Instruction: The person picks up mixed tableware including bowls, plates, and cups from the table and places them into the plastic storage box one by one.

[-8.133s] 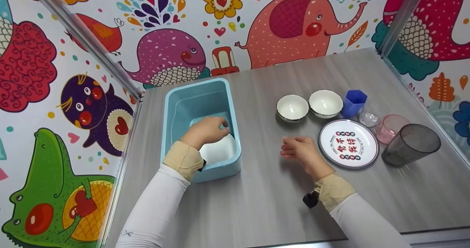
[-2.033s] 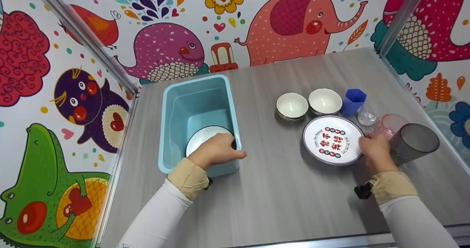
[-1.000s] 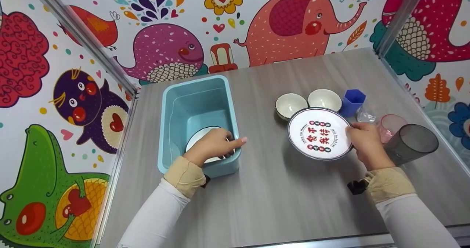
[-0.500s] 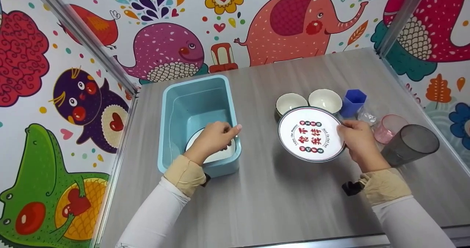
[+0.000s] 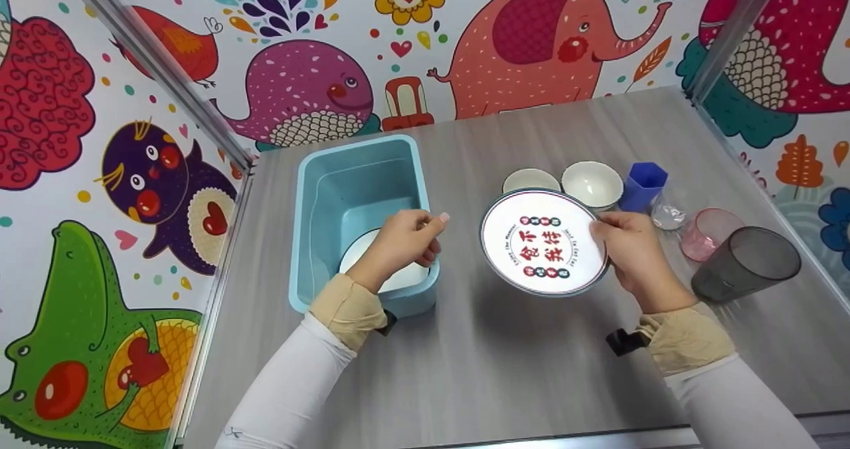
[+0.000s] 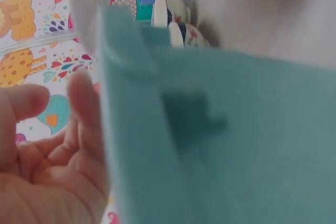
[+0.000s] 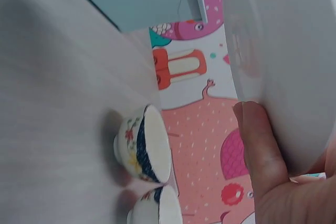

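My right hand (image 5: 634,256) pinches a round white plate (image 5: 541,269) with red characters by its right edge, thumb on top and fingers underneath. The plate hangs over the table and overlaps one bowl in the head view. In the right wrist view its pale underside (image 7: 299,66) shows above the fingers. Over the right rim of a light-blue plastic basin (image 5: 423,177) hovers my left hand (image 5: 405,243), fingers loosely bent and holding nothing. A white dish (image 5: 405,278) lies inside the basin, partly covered by that hand.
Two white bowls (image 5: 593,183) (image 7: 157,145) stand behind the plate, flowered outside. To their right are a blue hexagonal cup (image 5: 643,186), a small clear item (image 5: 669,215), a pink glass (image 5: 710,233) and a tall dark glass (image 5: 744,266). Printed walls border the table.
The right hand has taken hold of the plate, lifted it off the table and carried it leftward. The left hand has risen from the dish in the basin to over the rim.
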### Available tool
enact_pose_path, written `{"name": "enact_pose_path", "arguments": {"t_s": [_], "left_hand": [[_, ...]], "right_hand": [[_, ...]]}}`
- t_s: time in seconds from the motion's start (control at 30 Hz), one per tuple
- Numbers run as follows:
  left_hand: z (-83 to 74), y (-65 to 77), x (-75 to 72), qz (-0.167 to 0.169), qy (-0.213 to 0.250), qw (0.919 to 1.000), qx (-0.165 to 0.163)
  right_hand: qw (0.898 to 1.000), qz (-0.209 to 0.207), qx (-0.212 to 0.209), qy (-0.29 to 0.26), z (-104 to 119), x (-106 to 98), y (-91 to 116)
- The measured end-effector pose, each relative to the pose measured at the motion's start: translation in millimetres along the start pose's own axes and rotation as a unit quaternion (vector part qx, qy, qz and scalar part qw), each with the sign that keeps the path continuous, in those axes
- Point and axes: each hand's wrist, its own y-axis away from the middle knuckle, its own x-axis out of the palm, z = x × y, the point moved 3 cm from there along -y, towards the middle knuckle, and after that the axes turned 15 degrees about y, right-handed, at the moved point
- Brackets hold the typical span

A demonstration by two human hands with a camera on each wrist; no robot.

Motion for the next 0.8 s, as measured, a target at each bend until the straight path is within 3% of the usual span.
{"name": "enact_pose_path", "arguments": {"t_s": [0.2,0.47,0.67,0.8], "left_hand": [[-2.6,-0.3,14.4,0.025,0.047,0.9985,-0.016],[-4.2,-2.4,27.5,0.053,0.075,0.9952,-0.035],[-7.7,-5.5,35.7,0.068,0.096,0.9928,-0.024],[-7.1,-7.7,37.0,0.067,0.142,0.9874,-0.02]], "right_hand": [[1.0,0.011,-0.018,0.016,10.0,6.9,6.8],[0.999,0.026,-0.031,0.0,17.8,14.9,9.4],[0.999,0.02,-0.037,-0.002,21.0,19.1,8.7],[0.999,0.023,-0.043,-0.02,23.3,21.7,8.4]]}}
